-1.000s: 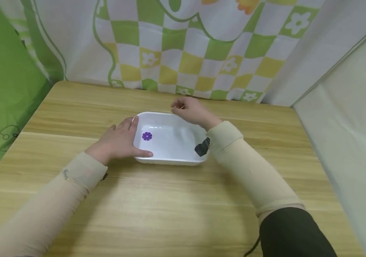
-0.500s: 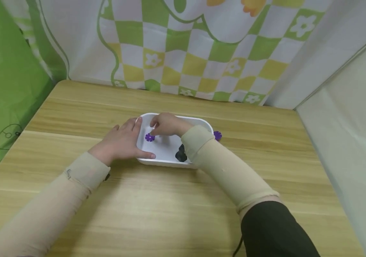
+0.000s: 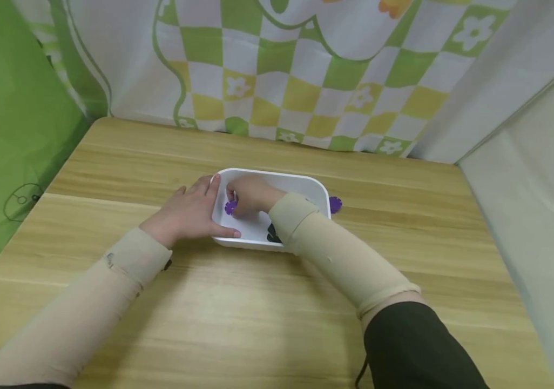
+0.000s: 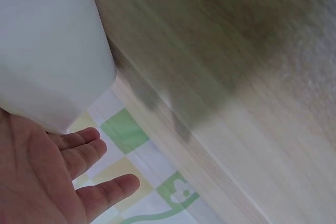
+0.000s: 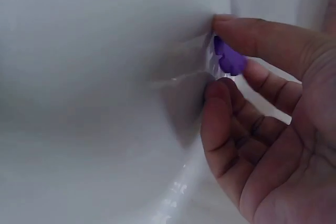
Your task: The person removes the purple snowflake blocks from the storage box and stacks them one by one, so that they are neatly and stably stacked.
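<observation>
A white rectangular tray [image 3: 310, 187] sits on the wooden table. My left hand [image 3: 187, 212] rests spread over its left end, the thumb along the near rim and the other fingers by the far corner. In the left wrist view, that hand's fingers [image 4: 84, 156] extend fairly straight beside the tray wall. My right hand [image 3: 252, 194] is inside the tray, thumb and fingers bent around a purple notched disc [image 3: 230, 207] near the left end. Close up in the right wrist view, the purple disc [image 5: 229, 59] shows between thumb and fingertips, partly hidden.
Another purple notched disc [image 3: 335, 205] lies on the table [image 3: 238, 313] just beyond the tray's right end. A checkered curtain [image 3: 306, 86] hangs at the far edge. A pale wall [image 3: 544, 200] stands on the right, and green cloth [image 3: 14, 108] on the left.
My right hand has moved from beyond the tray's far rim left and down into the tray, its fingers now around the disc. A disc has come into view outside the right end. My left hand stays.
</observation>
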A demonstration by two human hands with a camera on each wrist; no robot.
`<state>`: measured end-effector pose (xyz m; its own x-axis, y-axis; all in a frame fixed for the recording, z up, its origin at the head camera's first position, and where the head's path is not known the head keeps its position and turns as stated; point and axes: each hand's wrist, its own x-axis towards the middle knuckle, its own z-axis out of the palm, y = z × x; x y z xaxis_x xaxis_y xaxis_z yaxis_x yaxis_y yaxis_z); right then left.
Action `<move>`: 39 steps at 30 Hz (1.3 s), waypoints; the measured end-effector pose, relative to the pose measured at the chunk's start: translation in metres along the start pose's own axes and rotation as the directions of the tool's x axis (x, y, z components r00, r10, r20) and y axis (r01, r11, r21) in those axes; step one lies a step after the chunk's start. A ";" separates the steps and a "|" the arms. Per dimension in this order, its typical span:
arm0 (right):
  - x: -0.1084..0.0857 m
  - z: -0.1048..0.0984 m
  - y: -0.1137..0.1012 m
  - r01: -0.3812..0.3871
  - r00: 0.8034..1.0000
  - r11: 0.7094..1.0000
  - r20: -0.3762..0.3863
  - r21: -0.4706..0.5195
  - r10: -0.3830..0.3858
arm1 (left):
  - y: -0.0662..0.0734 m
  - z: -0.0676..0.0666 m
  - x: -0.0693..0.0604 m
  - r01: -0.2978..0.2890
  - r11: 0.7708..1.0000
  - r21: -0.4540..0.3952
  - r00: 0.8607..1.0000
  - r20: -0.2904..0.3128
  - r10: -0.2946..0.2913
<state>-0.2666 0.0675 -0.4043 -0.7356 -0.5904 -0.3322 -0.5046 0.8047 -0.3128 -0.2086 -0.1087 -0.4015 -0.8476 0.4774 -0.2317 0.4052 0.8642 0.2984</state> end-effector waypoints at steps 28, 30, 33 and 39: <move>-0.031 -0.017 0.029 0.047 0.999 0.975 -0.003 0.215 -0.048 | 0.006 0.003 -0.001 0.008 0.999 0.049 1.000 0.018 -0.008; -0.038 -0.022 0.033 0.032 0.999 0.969 -0.021 0.246 -0.028 | 0.007 0.002 -0.001 0.012 0.999 0.051 1.000 0.025 -0.013; -0.049 -0.031 0.042 0.014 0.999 0.942 -0.053 0.336 0.004 | 0.007 -0.001 -0.002 0.016 0.999 0.050 0.999 0.029 -0.018; -0.079 -0.044 0.066 -0.014 0.990 0.858 -0.110 0.513 0.082 | 0.007 -0.007 -0.002 0.016 0.998 0.062 0.999 0.026 -0.018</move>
<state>-0.2619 0.1695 -0.3591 -0.8199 -0.5119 -0.2565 -0.1911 0.6670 -0.7201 -0.2066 -0.1042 -0.3923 -0.8454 0.4657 -0.2614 0.4117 0.8801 0.2365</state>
